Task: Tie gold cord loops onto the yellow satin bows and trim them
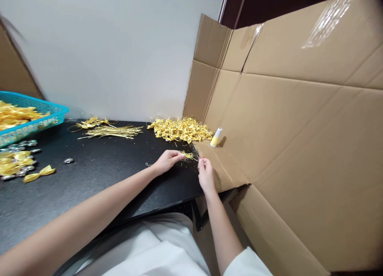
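My left hand (169,161) is over the black table with thumb and fingers pinched together. At its fingertips is a small tangle of yellow-gold strands (188,155). Close by on the right, my right hand (206,175) is closed round a small thing with a red-orange tip (203,157); most of it is hidden in the fingers. Behind both hands lies a heap of small yellow ribbon bows (182,129). A white and yellow cone (216,138) stands on the cardboard to the right of the heap.
Gold wire-like strands (112,132) lie left of the heap, near a few bows (92,122). A blue basket (56,113) of yellow ribbon pieces stands far left, with silvery beads (68,161) and loose bows (39,173) in front. Cardboard (299,128) walls the right side.
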The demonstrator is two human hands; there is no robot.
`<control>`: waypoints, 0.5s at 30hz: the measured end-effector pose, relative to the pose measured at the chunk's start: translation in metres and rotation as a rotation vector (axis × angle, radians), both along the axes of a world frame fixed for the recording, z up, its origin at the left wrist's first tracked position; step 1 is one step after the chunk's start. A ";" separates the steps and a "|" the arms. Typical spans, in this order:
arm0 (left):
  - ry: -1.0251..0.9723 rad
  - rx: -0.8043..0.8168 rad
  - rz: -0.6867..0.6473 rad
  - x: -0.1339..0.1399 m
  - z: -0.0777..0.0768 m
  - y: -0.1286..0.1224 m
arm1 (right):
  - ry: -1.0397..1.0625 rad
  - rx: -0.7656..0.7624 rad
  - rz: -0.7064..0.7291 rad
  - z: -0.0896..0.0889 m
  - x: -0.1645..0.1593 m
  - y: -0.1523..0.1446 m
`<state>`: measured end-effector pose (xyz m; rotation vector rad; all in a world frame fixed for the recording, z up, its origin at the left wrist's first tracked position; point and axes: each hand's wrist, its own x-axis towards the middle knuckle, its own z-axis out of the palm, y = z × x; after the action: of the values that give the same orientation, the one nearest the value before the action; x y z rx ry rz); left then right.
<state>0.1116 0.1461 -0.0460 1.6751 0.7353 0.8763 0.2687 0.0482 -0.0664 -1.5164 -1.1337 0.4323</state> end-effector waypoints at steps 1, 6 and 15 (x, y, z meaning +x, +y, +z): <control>-0.004 -0.002 0.001 0.000 0.000 0.000 | -0.095 -0.007 -0.099 0.005 0.008 -0.003; -0.018 -0.011 0.000 -0.001 0.000 -0.002 | -0.612 -0.188 -0.424 0.016 0.054 -0.011; -0.147 -0.074 0.072 -0.027 0.051 0.008 | -0.490 -0.147 -0.329 0.028 0.037 -0.003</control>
<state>0.0844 0.1546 0.0049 1.5102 0.7219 0.9997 0.3061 0.0451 -0.0386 -1.9632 -1.2068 -0.0924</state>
